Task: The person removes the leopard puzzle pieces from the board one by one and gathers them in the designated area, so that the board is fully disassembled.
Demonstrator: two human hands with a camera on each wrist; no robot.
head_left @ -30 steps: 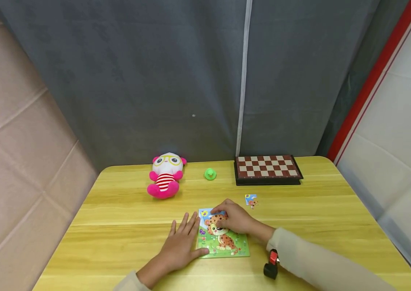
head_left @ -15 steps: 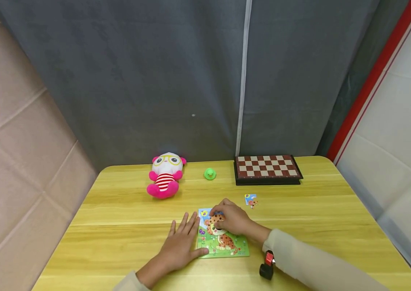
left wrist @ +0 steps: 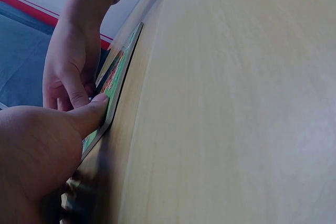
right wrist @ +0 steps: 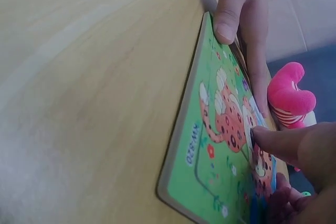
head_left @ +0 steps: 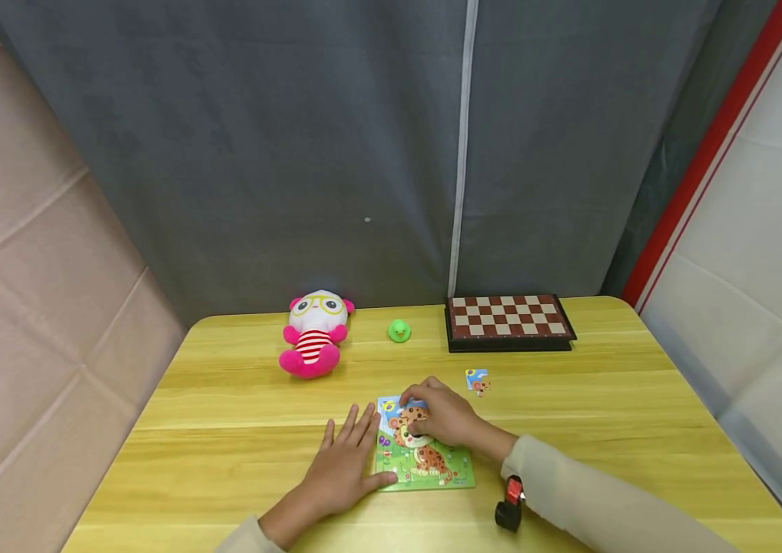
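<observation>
A jigsaw puzzle board (head_left: 462,479) with a spotted leopard cub on green grass lies flat on the table. My left hand (head_left: 339,467) is spread along its left edge, and the thumb (left wrist: 94,113) presses the near left corner. At the upper part of the picture, my right hand (head_left: 452,415) pinches a spotted puzzle piece (right wrist: 264,167) between thumb and curled fingers. That piece sits at the cub's head, low against the board, partly covered by the fingers. Beyond the right hand lies a loose blue puzzle piece (head_left: 477,379) showing a spotted ear.
Along the back of the wooden table (head_left: 225,399) sit a pink and white plush toy (head_left: 317,338), a small green rubber duck (head_left: 399,331) and a checkered chessboard box (head_left: 508,319). A grey curtain (head_left: 280,153) hangs behind. A black and red strap (head_left: 511,499) dangles at the right sleeve.
The right wrist and its strap have shifted slightly left since the first frame, with the fingers staying at the cub's head. The left hand keeps its place.
</observation>
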